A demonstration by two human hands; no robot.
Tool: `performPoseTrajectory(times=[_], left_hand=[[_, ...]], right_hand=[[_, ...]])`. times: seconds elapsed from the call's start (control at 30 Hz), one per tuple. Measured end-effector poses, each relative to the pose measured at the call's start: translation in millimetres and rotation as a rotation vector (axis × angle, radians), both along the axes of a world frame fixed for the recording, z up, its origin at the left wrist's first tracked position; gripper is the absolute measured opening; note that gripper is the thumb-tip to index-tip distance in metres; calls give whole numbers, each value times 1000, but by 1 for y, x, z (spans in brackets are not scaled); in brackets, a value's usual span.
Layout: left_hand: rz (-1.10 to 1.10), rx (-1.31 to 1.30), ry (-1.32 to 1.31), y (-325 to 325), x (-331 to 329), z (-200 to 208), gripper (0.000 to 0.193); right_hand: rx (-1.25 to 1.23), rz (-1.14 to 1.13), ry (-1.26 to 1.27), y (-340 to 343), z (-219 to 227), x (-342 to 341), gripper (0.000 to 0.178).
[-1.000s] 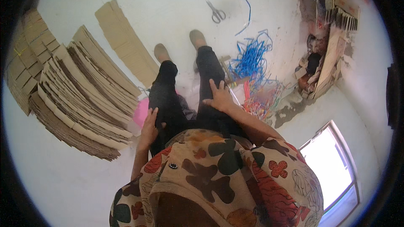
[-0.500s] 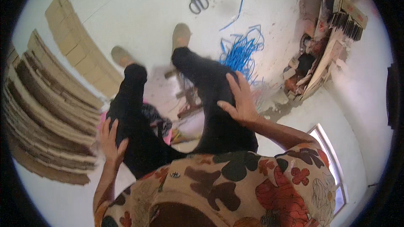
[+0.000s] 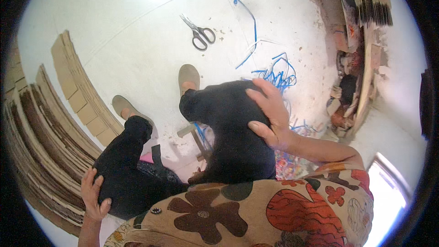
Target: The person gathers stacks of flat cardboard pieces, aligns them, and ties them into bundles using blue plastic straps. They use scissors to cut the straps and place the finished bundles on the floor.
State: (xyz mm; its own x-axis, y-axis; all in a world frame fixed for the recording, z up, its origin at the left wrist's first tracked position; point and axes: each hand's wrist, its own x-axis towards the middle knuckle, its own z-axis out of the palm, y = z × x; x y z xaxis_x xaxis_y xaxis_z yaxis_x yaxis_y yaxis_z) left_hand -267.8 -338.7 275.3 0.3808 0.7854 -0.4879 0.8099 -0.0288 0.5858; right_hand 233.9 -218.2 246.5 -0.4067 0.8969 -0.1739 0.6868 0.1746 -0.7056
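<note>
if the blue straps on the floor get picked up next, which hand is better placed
Probably the right hand: it rests on the right knee, close in view to the blue straps. The left hand is on the left leg, farther from them. Both look empty.

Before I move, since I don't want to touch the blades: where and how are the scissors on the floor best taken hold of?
Probably by the dark handle loops, with the right hand coming from the near right side: the scissors lie flat, loops toward you, blades pointing away and left.
</note>
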Motion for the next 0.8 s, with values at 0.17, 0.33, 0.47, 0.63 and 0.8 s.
performPoseTrajectory(times=[0.17,0.33,0.47,0.63,0.8], left_hand=[[263,188,156,-42,51,13,46],[571,306,172,-73,63,3,40],[572,326,199,-73,65,3,39],[504,320,288,-57,71,2,37],[510,323,313,-54,86,7,33]], right_hand=[[-49,-314,258,-74,-2,17,42],[222,-183,-57,-164,-108,110,30],[146,-535,-359,-190,-206,177,24],[-17,-649,-486,-176,-268,186,35],[-461,-755,-658,-145,-285,171,40]])
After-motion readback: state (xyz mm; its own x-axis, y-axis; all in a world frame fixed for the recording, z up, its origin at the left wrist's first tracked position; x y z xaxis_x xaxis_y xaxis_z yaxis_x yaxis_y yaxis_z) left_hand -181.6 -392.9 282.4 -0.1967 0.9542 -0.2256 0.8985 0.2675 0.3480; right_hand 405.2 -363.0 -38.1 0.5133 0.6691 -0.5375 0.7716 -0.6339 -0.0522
